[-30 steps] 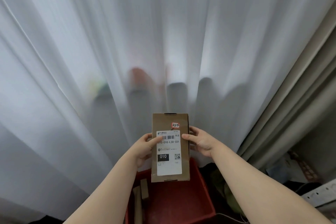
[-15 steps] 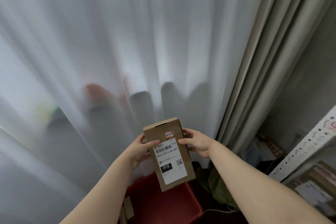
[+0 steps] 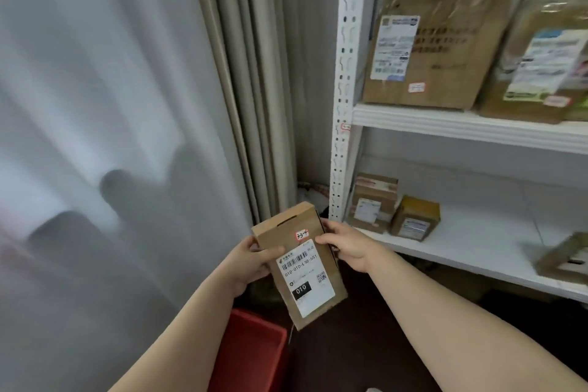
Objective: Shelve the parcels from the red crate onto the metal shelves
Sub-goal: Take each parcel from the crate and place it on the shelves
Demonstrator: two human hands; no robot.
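A flat brown cardboard parcel (image 3: 299, 261) with a white shipping label and a small red-edged sticker is held in front of me, tilted to the left. My left hand (image 3: 251, 261) grips its left edge with the thumb on the label. My right hand (image 3: 346, 248) grips its right edge with the thumb near the sticker. The red crate (image 3: 251, 350) sits on the floor below the parcel; only a corner shows. The white metal shelves (image 3: 461, 127) stand to the right, just beyond my right hand.
Two large taped boxes (image 3: 436, 38) stand on the upper shelf. Two small boxes (image 3: 391, 216) sit at the left end of the lower shelf, another box (image 3: 566, 258) at its right. A perforated upright (image 3: 346, 83) edges the shelves. Curtains (image 3: 127, 105) hang to the left.
My view has swung to the right, from the curtain to the metal shelves. The parcel stays held in both hands and has tilted further left; the crate now lies lower left.
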